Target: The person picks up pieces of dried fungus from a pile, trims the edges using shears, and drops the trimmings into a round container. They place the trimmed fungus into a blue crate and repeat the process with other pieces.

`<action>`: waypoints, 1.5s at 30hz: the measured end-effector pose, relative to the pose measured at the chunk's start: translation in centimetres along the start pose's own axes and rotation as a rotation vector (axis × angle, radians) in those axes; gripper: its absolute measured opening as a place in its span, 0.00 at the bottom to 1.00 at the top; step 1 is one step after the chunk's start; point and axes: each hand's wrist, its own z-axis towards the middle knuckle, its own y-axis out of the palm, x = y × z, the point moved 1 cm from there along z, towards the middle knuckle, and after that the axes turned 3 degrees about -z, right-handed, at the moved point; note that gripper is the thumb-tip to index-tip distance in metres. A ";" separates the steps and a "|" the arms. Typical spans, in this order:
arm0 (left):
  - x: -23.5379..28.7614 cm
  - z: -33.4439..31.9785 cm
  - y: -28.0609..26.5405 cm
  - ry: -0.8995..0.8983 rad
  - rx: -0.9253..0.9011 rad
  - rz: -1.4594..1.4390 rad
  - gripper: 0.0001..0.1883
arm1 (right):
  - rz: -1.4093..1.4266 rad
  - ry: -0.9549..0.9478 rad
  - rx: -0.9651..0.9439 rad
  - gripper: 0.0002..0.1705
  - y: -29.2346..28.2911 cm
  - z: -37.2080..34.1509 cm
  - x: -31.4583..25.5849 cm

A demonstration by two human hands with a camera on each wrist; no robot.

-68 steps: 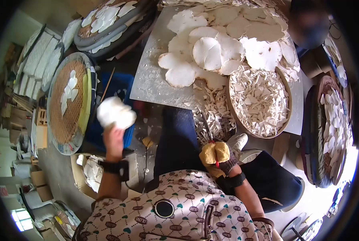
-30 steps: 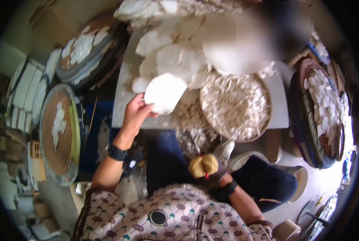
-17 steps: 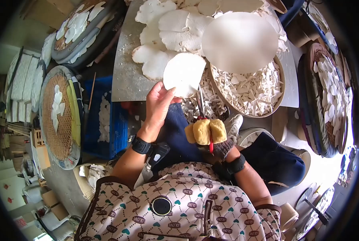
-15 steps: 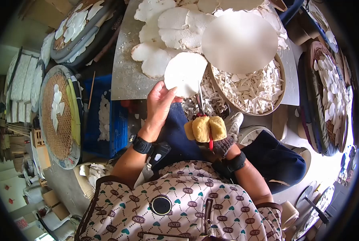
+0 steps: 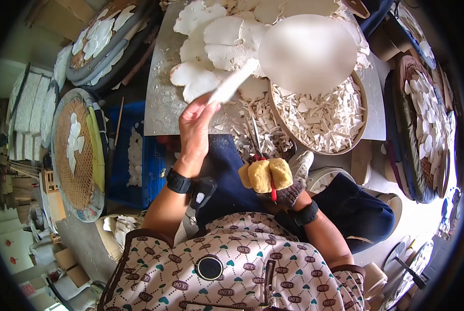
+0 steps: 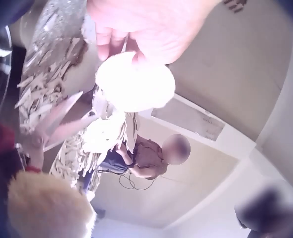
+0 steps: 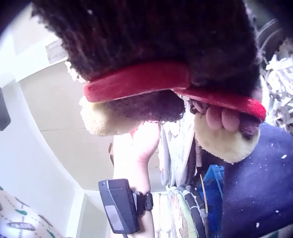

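My left hand (image 5: 194,124) pinches a thin white round slice (image 5: 234,83) by its edge, near the table's front edge. The head view catches the slice almost edge-on; in the left wrist view its face is bright and washed out. My right hand (image 5: 292,193), in a dark knitted glove, grips red-handled scissors (image 5: 256,133), their blades pointing up toward the table. Yellow sponge padding (image 5: 260,175) wraps the handles. From the left wrist, the scissor blades (image 6: 59,119) stand apart, clear of the slice. The red handles (image 7: 136,82) fill the right wrist view beneath the glove.
White slices (image 5: 224,39) overlap across the metal table (image 5: 162,98). A round tray (image 5: 367,111) of white trimmings stands at its front right. Left are a blue crate (image 5: 154,166) and a woven tray (image 5: 81,181). Another person (image 6: 149,158) sits across.
My left hand has come from above the blue crate to the table's front with the white slice, then turned it from face-on to edge-on. The scissor blades now show slightly apart.
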 end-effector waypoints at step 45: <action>-0.6 -2.9 0.8 -0.337 -0.118 0.101 0.21 | -0.734 -0.217 0.004 0.17 0.5 3.1 -1.0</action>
